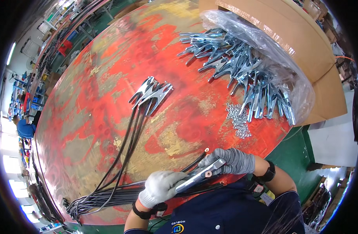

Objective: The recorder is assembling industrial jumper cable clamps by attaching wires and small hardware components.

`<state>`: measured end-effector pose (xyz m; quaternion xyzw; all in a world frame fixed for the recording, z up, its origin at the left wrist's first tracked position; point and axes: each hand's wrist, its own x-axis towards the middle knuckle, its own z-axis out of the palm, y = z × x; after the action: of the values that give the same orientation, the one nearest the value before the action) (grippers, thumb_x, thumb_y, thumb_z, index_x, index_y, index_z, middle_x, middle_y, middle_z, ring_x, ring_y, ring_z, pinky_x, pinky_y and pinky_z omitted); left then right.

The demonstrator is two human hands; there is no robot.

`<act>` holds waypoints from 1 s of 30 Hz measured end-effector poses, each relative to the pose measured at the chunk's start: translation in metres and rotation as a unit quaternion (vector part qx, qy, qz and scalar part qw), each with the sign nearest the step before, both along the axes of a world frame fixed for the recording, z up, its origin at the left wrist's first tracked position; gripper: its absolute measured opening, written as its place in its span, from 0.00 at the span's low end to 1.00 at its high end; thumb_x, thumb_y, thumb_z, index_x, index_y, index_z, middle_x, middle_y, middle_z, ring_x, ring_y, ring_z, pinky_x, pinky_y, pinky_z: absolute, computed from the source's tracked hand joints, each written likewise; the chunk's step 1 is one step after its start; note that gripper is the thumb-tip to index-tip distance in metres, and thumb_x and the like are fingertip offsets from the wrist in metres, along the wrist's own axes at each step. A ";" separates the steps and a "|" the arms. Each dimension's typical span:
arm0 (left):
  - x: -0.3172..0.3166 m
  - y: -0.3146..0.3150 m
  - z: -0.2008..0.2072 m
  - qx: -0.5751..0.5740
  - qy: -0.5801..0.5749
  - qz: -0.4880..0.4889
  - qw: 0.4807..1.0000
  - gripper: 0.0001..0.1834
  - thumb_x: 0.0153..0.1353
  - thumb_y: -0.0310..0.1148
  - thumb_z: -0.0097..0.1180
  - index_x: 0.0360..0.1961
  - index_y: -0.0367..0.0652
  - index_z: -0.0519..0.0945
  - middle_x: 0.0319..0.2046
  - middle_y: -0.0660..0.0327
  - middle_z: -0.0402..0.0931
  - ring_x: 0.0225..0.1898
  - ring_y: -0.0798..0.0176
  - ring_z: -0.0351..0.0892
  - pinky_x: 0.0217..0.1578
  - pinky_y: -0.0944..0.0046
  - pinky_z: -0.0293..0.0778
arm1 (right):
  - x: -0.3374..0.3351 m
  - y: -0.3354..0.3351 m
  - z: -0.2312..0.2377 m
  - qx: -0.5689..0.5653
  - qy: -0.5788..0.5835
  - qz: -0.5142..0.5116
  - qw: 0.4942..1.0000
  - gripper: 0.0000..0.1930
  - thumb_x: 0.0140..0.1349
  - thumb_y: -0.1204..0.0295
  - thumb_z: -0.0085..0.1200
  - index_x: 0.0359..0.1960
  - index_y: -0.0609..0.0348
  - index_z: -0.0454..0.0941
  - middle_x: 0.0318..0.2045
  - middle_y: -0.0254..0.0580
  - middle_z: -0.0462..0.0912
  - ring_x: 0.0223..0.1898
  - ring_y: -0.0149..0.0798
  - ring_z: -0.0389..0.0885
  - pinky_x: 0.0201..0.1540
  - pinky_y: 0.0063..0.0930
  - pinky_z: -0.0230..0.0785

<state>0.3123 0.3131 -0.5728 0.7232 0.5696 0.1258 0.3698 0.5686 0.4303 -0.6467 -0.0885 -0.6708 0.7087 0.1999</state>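
A silver metal spring clamp (195,180) is held between my two gloved hands, close to my body at the table's near edge. My left hand (162,188), in a white glove, is closed on its lower left end. Around the other end the fingers of my right hand (234,162) are closed, in a grey knit glove. A copper ring shows on the clamp's side. Just beyond my hands a black cable (194,162) ends in a copper ring lug (206,149). More black cables (105,201) run in a bundle to the left, partly behind my left hand.
Several clamps with black cables attached (152,93) lie mid-table. A heap of loose clamps (241,64) spreads from a clear plastic bag (300,85) beside a cardboard box (280,29). Small metal nuts (238,121) are scattered nearby. Another person (26,126) is far left.
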 end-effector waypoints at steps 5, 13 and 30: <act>0.002 0.001 0.007 0.025 0.044 0.003 0.999 0.11 0.58 0.37 0.58 0.41 0.51 0.82 0.27 0.56 0.81 0.30 0.52 0.82 0.29 0.55 0.74 | -0.011 0.007 0.020 0.024 -0.123 0.069 0.990 0.21 0.64 0.66 0.58 0.57 0.53 0.70 0.51 0.40 0.80 0.51 0.42 0.81 0.53 0.31 0.73; 0.003 -0.006 -0.004 0.036 -0.015 0.000 0.999 0.11 0.51 0.34 0.60 0.37 0.47 0.83 0.28 0.56 0.81 0.32 0.49 0.81 0.32 0.55 0.74 | -0.029 0.003 0.016 0.006 -0.129 0.104 0.986 0.18 0.64 0.69 0.57 0.53 0.55 0.70 0.48 0.43 0.79 0.50 0.42 0.80 0.55 0.34 0.70; 0.001 -0.012 0.001 0.003 -0.023 0.153 0.988 0.13 0.46 0.28 0.62 0.37 0.45 0.84 0.30 0.55 0.82 0.34 0.50 0.82 0.35 0.57 0.76 | -0.025 -0.004 0.011 -0.238 -0.066 0.016 0.969 0.19 0.66 0.64 0.56 0.57 0.52 0.75 0.45 0.33 0.82 0.46 0.28 0.79 0.54 0.27 0.70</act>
<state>0.3133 0.3008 -0.5717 0.6253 0.6647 0.1991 0.3572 0.5433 0.4265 -0.6353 -0.1694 -0.4959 0.8436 0.1174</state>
